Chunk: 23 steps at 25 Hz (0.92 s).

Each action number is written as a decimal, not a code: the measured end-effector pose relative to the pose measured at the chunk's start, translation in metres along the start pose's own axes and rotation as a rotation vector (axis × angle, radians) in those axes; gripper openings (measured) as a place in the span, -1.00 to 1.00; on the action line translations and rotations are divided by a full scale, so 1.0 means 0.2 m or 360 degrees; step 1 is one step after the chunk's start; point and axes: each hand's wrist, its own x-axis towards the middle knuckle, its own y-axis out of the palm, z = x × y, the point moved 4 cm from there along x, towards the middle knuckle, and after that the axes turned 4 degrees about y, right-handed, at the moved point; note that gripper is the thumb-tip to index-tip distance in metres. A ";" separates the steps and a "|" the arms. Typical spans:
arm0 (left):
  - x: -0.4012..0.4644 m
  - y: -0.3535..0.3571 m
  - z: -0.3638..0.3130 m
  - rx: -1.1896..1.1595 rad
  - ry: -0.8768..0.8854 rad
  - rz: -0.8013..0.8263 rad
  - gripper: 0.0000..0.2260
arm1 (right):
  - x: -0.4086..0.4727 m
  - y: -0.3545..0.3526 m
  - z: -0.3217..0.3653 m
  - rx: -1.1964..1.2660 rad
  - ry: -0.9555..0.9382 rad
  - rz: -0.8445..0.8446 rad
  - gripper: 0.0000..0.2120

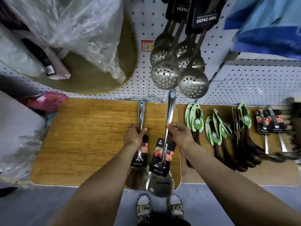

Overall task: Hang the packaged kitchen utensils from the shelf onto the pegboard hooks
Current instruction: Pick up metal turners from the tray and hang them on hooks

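With my left hand [134, 132] gripping one spatula [141, 119] over the shelf [91, 136] and my right hand [178, 132] pinching another spatula [169, 115], I judged it best to raise its hanging hole (blue-ringed, just under the skimmers [179, 69]) squarely toward a pegboard [146, 26] hook.

The two spatulas, one [141, 115] in the left hand [134, 133] and one [170, 108] in the right hand [178, 132], are polished, mirror-bright metal with pale blue plastic hanging loops and glossy printed card sleeves. The skimmers [165, 75] above are duller, brushed metal, pierced with holes. The shelf board [91, 137] shows a matt wood grain. The pegboard [254, 82] looks like smooth white painted sheet. The plastic wrap [78, 26] is clear, crinkled and shiny. The dark spoons [218, 136] carry matt green card tags.
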 end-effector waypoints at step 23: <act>-1.42 0.90 -0.98 -0.0330 0.0495 0.0250 -0.87 | -1.09 -1.87 -0.04 0.0345 -0.0451 -0.0406 -0.70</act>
